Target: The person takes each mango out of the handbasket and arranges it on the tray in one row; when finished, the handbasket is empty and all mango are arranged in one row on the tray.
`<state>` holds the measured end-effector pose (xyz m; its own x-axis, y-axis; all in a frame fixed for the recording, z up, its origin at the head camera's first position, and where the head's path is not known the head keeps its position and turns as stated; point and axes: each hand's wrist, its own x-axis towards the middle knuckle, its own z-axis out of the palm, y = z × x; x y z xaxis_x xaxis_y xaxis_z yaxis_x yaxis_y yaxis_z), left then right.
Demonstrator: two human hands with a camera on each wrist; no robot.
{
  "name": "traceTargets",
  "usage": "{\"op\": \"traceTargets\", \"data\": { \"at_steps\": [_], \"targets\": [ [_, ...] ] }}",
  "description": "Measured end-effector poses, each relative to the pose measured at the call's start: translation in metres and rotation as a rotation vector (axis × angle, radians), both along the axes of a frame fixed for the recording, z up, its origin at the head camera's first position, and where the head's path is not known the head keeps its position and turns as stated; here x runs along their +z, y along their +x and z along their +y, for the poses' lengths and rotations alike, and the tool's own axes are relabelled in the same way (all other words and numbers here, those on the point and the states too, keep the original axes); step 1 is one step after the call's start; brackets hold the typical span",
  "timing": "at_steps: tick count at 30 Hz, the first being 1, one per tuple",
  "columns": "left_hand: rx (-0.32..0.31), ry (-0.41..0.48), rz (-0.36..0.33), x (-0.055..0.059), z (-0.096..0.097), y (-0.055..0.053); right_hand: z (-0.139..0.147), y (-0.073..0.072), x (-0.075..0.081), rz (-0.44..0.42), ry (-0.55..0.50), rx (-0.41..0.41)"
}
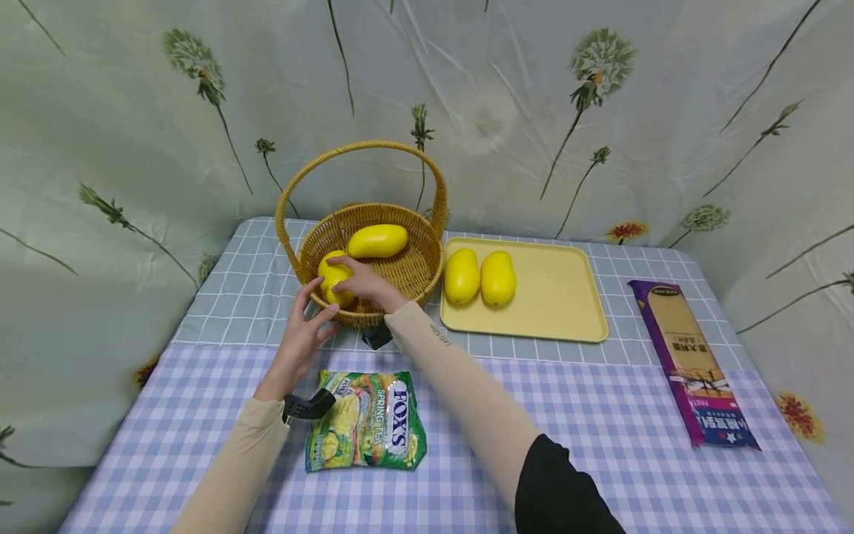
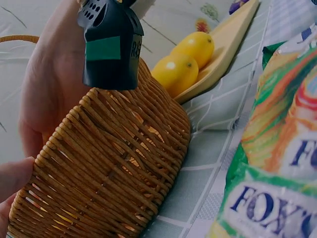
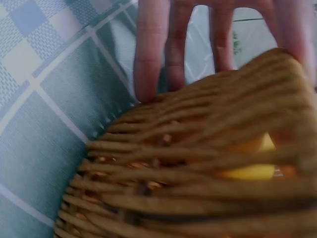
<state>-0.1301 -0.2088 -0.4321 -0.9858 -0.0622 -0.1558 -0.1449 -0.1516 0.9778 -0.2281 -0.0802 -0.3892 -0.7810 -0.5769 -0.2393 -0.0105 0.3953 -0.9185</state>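
Observation:
A brown wicker basket (image 1: pixel 420 278) with a tall arched handle stands at the back of the table. Inside it, my right hand (image 1: pixel 368 285) holds a yellow mango (image 1: pixel 328 274) near the left wall, with thumb and fingers on its near side. Another mango (image 1: pixel 377 241) lies toward the basket's back. My left hand (image 1: pixel 298 343) is at the basket's front-left rim, its fingers spread and fairly straight. The left thumb (image 2: pixel 17 176) touches the rim in the left wrist view, and straight fingers (image 3: pixel 148 64) meet the weave in the right wrist view.
Right of the basket, a pale yellow tray (image 1: pixel 554 297) carries two mangoes (image 1: pixel 462 276) side by side. A green Fox's candy bag (image 1: pixel 363 423) lies in front of the basket, between my forearms. Far right is a purple pasta packet (image 1: pixel 694 363). A patterned curtain (image 1: pixel 494 133) hangs behind.

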Motion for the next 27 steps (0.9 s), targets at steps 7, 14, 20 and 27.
{"op": "traceTargets", "data": {
  "at_steps": [7,14,20,27],
  "targets": [
    [0.004,-0.024,0.01,-0.002,0.0,-0.001,-0.006,0.003,-0.005,0.084,0.055,-0.034],
    [-0.003,-0.012,0.019,-0.003,-0.001,0.0,0.007,0.003,0.0,0.16,0.083,0.0],
    [-0.006,-0.023,0.023,-0.003,0.0,-0.001,0.034,-0.003,0.016,0.183,-0.022,0.056],
    [0.004,-0.038,0.037,-0.004,0.0,-0.002,0.079,-0.01,0.032,0.203,-0.095,0.03]
  ]
}}
